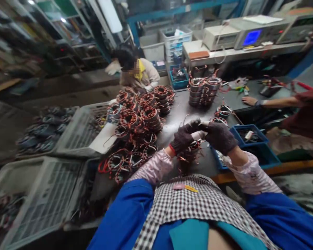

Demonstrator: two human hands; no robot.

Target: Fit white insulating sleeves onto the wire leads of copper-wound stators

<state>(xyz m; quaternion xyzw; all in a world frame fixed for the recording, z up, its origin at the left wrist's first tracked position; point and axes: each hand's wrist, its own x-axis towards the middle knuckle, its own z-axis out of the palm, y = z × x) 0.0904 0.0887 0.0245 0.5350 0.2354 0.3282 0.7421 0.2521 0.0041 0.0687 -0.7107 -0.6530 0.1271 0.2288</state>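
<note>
Both my hands wear dark knitted gloves with pale fingertips, and they meet above the metal bench. My left hand [184, 135] is closed, its fingers bent towards the other hand. Opposite it, my right hand [221, 136] is closed too, thumb and fingers pinched together. Whatever lies between the fingertips is too small and blurred to make out. Right below them stands a wound motor stator [189, 155] with copper coils and loose lead wires, partly covered by my left hand. Beyond my right hand sit more stators [223, 111] with white leads.
Stacked stators [146, 116] crowd the bench's left side; another stack [205, 88] stands farther back. Blue bins [267, 158] hold small parts at right. Grey crates [52, 187] are at left. One co-worker [148, 71] sits opposite; another's hand [250, 101] rests at right. Test instruments [261, 34] stand behind.
</note>
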